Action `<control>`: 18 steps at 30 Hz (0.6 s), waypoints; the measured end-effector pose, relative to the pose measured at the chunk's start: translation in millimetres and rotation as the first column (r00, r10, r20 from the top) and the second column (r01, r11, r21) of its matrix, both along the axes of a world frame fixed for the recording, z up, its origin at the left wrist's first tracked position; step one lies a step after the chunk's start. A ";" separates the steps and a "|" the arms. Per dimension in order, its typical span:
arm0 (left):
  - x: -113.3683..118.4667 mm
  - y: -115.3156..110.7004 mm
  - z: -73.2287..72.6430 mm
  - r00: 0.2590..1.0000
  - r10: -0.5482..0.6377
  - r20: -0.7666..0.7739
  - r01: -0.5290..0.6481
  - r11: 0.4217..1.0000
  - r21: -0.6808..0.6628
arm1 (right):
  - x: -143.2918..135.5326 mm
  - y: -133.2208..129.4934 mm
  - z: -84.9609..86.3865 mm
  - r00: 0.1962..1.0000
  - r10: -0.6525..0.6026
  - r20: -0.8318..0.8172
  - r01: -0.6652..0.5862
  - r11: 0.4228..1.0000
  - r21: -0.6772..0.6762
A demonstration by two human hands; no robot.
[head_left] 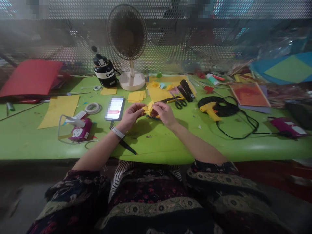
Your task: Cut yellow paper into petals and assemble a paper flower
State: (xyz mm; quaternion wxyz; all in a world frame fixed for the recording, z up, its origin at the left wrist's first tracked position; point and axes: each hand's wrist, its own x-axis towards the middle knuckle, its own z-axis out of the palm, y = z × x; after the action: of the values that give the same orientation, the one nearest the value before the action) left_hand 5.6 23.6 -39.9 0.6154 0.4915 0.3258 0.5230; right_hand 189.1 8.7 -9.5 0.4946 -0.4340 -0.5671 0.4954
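Observation:
A small folded yellow paper piece [148, 107] is held between my two hands above the middle of the green table. My left hand [133, 114] pinches its left side, and a white watch band circles that wrist. On the right side, my right hand [165, 113] grips the paper with thumb and fingers. Something dark and blue shows just under the paper, too small to make out. Black-handled scissors [179, 102] lie to the right of my hands. Behind them is a stack of yellow paper squares [136, 96]. A lit phone [114, 108] rests left of my left hand.
A fan [132, 80] and a black bottle [105, 73] stand at the back. At right, a yellow glue gun [211, 110] lies on a black disc with its cable curling forward. A tape roll [93, 108] and a purple socket block [81, 130] sit at left.

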 end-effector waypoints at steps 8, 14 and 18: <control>-1.9 0.4 -1.0 1.000 -0.005 0.007 0.005 1.000 0.004 | 1.6 -0.2 1.4 1.000 0.021 0.015 -0.021 1.000 -0.019; -1.9 0.3 -1.2 1.000 0.003 -0.021 -0.003 1.000 0.023 | 1.4 1.5 -1.2 0.999 0.039 -0.009 -0.039 0.999 -0.005; -1.4 -0.2 -1.7 0.998 0.022 -0.062 -0.016 0.995 0.097 | 1.9 3.0 -4.7 0.999 0.023 0.043 -0.023 1.000 -0.007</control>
State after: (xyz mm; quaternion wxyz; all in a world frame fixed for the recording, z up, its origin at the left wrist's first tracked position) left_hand 4.3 23.4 -41.6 0.5755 0.5334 0.3242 0.5284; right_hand 191.0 11.7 -14.2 0.4751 -0.4397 -0.5809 0.4934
